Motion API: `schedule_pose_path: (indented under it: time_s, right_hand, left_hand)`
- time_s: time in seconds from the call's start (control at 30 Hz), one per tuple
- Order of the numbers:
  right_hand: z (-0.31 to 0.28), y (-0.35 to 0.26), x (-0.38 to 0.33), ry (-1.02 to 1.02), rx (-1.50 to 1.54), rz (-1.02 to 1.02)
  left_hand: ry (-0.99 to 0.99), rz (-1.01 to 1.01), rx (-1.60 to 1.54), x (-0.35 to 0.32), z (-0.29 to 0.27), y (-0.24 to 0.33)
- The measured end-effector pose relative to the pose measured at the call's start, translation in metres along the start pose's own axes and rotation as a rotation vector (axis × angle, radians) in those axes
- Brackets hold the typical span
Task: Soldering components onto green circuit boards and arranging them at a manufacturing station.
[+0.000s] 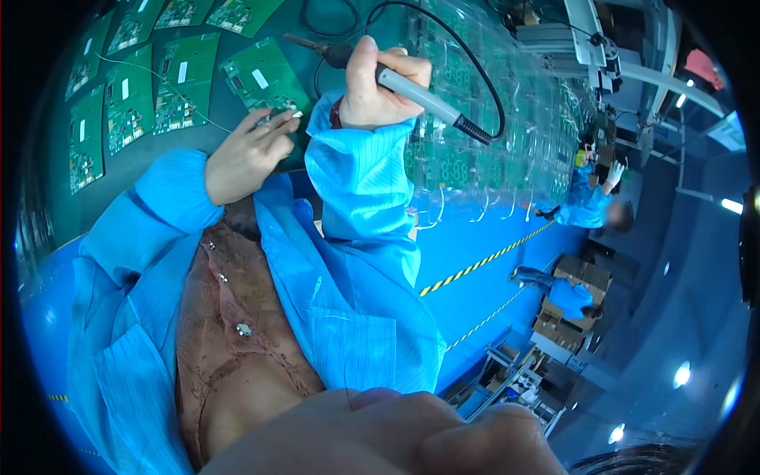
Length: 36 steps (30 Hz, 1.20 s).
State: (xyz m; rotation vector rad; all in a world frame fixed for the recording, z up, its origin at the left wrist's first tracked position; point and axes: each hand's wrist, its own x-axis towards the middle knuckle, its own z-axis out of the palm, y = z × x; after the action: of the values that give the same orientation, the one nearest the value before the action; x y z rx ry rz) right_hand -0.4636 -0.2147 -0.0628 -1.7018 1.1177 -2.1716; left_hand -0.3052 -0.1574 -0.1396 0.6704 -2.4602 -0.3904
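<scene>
In my right hand [378,89] is a soldering iron with a grey handle [423,96]. The fist is wrapped round it, the black cord leaves its lower right end, and the metal tip points up and left above a green circuit board [252,70]. My left hand [252,154] is at that board's lower edge, its fingers bent and close together beside a small white part [297,115]. What the fingertips pinch is hidden. A thin pale wire [162,77] crosses the neighbouring boards and ends near this hand; I cannot tell whether it is held.
More green circuit boards [184,79] lie in rows on the dark green bench [166,149] at left. Clear plastic trays [475,158] with boards fill the right side. The iron's black cord [499,79] loops over them. Two people in blue stand farther off, near cartons [582,277].
</scene>
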Motion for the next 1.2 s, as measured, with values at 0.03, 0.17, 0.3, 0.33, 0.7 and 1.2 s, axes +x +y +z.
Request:
schedule_pose_path:
  time_s: [0.03, 0.17, 0.3, 0.33, 0.7, 1.2]
  right_hand:
    - [-0.005, 0.001, 0.000, -0.041, -0.045, 0.035]
    - [0.000, 0.001, 0.000, -0.012, -0.004, -0.009]
    - [-0.006, 0.003, -0.011, -0.013, -0.001, 0.083]
    - [-0.009, 0.004, -0.014, -0.014, -0.023, 0.096]
    - [-0.004, 0.025, -0.027, -0.083, 0.030, 0.140]
    - [0.000, 0.029, -0.038, -0.210, 0.119, 0.195]
  left_hand:
    - [-0.016, -0.032, -0.004, -0.003, -0.003, -0.003]
    - [-0.056, -0.124, 0.089, -0.027, -0.024, -0.011]
    - [0.051, -0.173, 0.068, -0.021, -0.028, -0.014]
    - [0.091, -0.233, -0.012, -0.021, -0.032, -0.013]
    - [0.431, -0.440, -0.133, -0.019, -0.059, -0.043]
    - [0.268, -0.445, 0.238, -0.016, -0.058, -0.042]
